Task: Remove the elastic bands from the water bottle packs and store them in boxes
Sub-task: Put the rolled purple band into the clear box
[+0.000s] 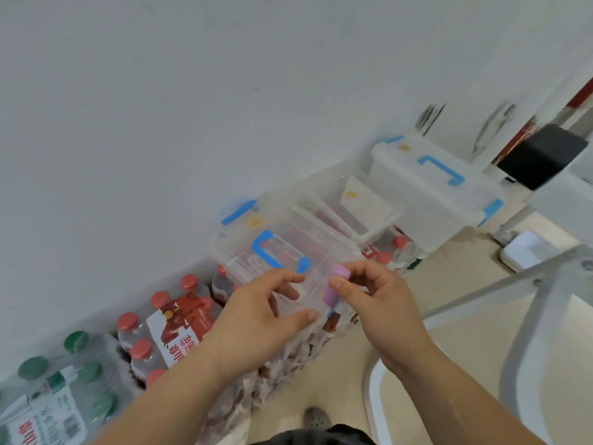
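Chinese print on the red-capped bottle pack's label [179,332] is too blurred to read.

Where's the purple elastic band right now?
In the head view, centre-right: the purple elastic band is pinched in the right hand, over the clear box near the left hand.

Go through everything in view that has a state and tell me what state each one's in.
Purple elastic band: pinched in right hand.
Left hand: gripping near clear plastic box, lid on.
Far white lidded box: closed.
Red-capped water bottle pack: wrapped, caps on.
Green-capped bottle pack: wrapped.
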